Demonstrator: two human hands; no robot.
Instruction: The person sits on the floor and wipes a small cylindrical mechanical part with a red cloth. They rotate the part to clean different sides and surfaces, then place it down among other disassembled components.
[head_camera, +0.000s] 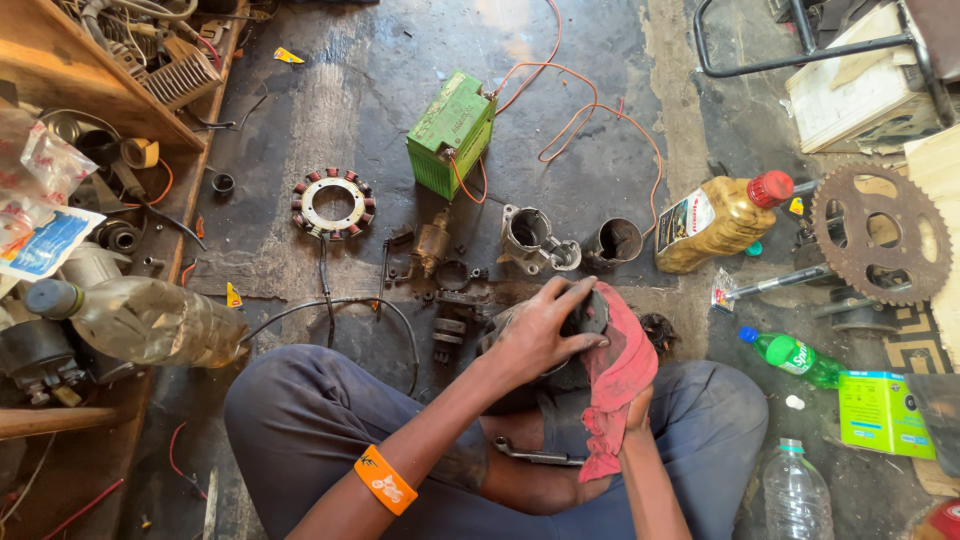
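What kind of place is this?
Probably a small motorcycle repair workshop, with work done on the floor. A stator ring, a green battery with orange wires, and a rusty sprocket lie around the seated person, whose left hand grips a dark metal part.

The left hand (545, 330) lies palm down with fingers spread and curled, its forearm reaching up from the lower left. The right hand (632, 408), wrist bent, is mostly hidden, fingers clenched.
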